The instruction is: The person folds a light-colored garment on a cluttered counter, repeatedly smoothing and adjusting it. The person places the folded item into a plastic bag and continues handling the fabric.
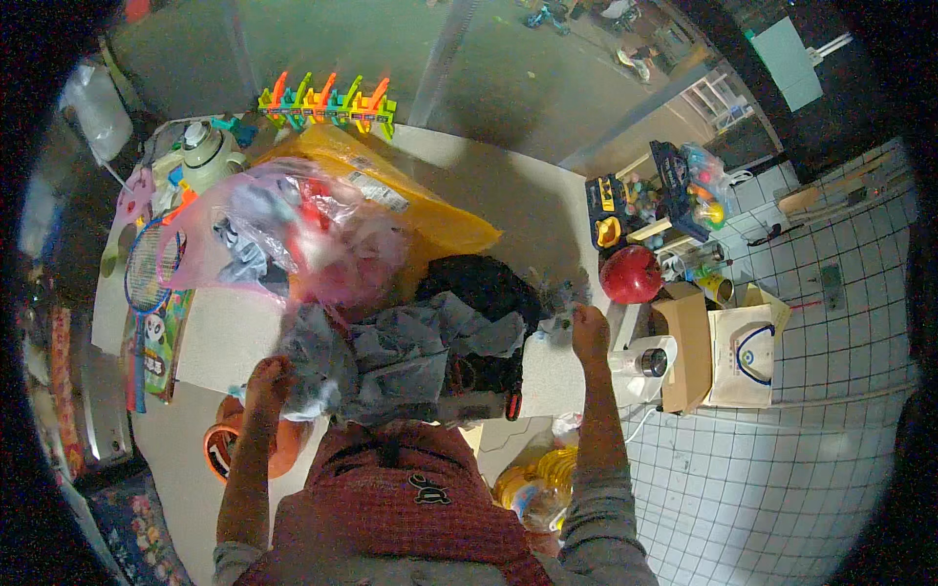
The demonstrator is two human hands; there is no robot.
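Observation:
A grey cloth garment [399,351] with a black part [476,286] lies spread on the table before me. My left hand [269,377] is closed on a bunched, pale, translucent part at its left end. At the far right end, my right hand [588,329] touches or grips a thin greyish piece; its fingertips are blurred. Behind the garment are a pink translucent plastic bag [212,242] with clothing-like items inside and a yellow plastic mailing bag [425,212] bearing a label.
A badminton racket [154,264] and a light green thermos jug [205,157] stand at the left. On the right are a red apple-shaped container [630,275], a cardboard box [685,351] and a glass jar [645,362]. An orange pot [286,447] is below left, a colourful plastic rack [327,110] behind.

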